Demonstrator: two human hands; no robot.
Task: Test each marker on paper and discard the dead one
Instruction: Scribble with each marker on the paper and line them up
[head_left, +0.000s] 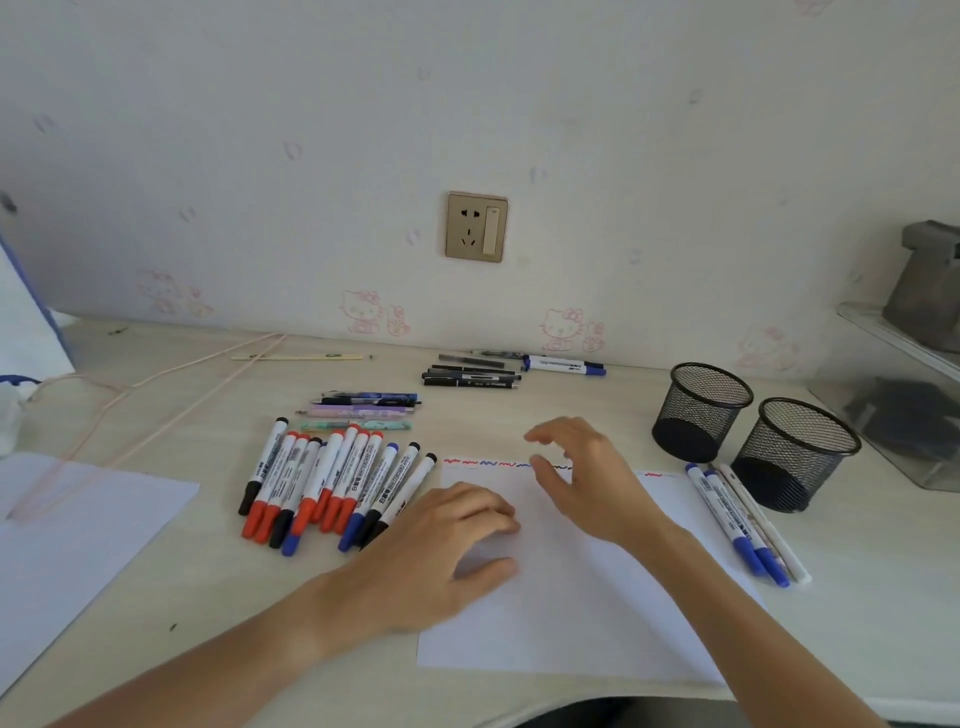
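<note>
Left hand (457, 540) flat on scribbled paper (571, 613), grip loose, empty. Right hand (587, 478) hovers above, fingers spread, holding nothing. Markers (332, 483) beside on counter (218, 613).

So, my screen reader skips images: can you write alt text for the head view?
Two empty hands, left hand and right hand, hover over a sheet of paper with scribbles along its top edge. A pile of markers lies left of it.

Bare surface (519, 410) lies open beyond the paper (571, 597), hemmed by the marker pile (332, 488) on the left and two mesh cups (748, 431) on the right.
</note>
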